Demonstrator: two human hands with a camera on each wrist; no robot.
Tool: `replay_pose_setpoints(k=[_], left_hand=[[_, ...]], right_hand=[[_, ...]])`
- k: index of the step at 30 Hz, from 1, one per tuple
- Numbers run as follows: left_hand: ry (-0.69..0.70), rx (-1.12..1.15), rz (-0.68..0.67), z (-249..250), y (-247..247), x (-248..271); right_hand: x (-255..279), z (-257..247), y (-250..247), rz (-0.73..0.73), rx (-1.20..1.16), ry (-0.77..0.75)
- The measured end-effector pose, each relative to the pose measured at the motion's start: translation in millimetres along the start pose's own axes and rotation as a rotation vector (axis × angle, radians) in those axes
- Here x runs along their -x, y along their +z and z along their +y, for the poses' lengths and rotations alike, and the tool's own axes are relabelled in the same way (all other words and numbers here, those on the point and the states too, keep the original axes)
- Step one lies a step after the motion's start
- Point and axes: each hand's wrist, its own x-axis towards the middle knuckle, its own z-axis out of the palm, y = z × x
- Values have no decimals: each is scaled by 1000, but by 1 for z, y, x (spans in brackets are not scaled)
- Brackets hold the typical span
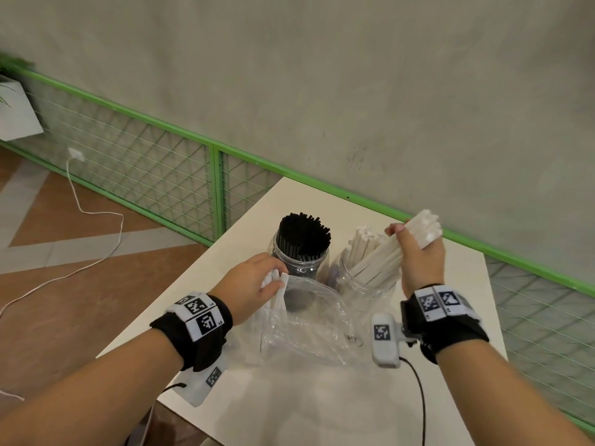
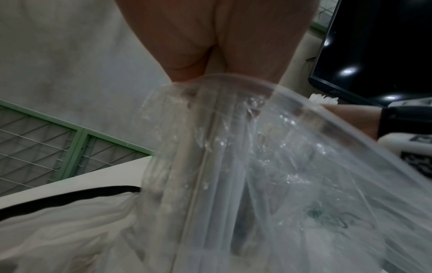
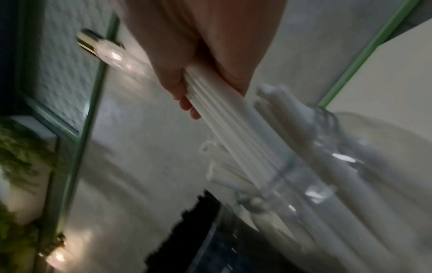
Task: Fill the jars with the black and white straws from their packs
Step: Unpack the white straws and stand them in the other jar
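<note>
The right hand (image 1: 421, 255), fingers clamped on a white bundle (image 1: 399, 249), is feeding it into the right jar (image 1: 363, 278), already partly filled. Next, probably releasing it upright. The left hand (image 1: 254, 281) is pinching the bag (image 1: 309, 320), holding few straws. The left jar (image 1: 301, 255) is holding black straws (image 1: 304, 235).

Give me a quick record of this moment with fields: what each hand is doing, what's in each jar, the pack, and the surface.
left hand: pinches the mouth of the clear pack, a few white straws under its grip
right hand: holds a bundle of white straws, lower ends in the right jar
left jar: packed with black straws
right jar: partly filled with white straws
clear pack: nearly empty, lying on the table
surface: white table
</note>
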Motion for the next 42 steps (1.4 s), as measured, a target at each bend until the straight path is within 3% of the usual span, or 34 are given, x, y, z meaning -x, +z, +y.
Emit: replay_pose_setpoints(k=[4, 7, 9, 10, 14, 16, 18, 20, 22, 27, 29, 32, 34, 38, 40, 42], left_hand=[[-13, -9, -3, 1, -1, -1], [-22, -9, -11, 2, -2, -1], [-29, -13, -8, 3, -2, -2], [-32, -14, -9, 3, -2, -2], [-33, -3, -10, 3, -2, -4], [-30, 2, -9, 2, -2, -4], [-28, 4, -6, 1, -1, -4], [-21, 9, 0, 1, -1, -3], [-15, 10, 2, 2, -1, -3], [-11, 19, -4, 2, -1, -3], [-10, 20, -7, 2, -1, -4], [-6, 14, -5, 1, -2, -5], [-13, 15, -8, 1, -2, -5], [-11, 13, -16, 1, -3, -4], [-8, 17, -17, 2, -3, -4], [-20, 38, -15, 4, -2, -5]], right_hand=[[10, 26, 9, -106, 139, 28], [4, 18, 12, -76, 222, -135], [-5, 12, 11, -10, 429, -279], [-10, 13, 8, 0, 515, -282], [-5, 29, 8, -248, 545, -37], [1, 36, 15, -340, 635, -129], [-2, 43, 24, -400, 891, -221], [-8, 44, 32, -408, 1105, -240], [-12, 46, 36, -371, 1169, -262], [-26, 30, 34, -190, 961, -391], [-35, 24, 28, -218, 918, -360], [-36, 28, 19, -397, 1208, -234], [-31, 27, 13, -400, 1302, -195], [-8, -6, 4, -284, 935, -356], [21, -16, 8, -373, 663, -353], [60, -16, 21, -584, 474, -200]])
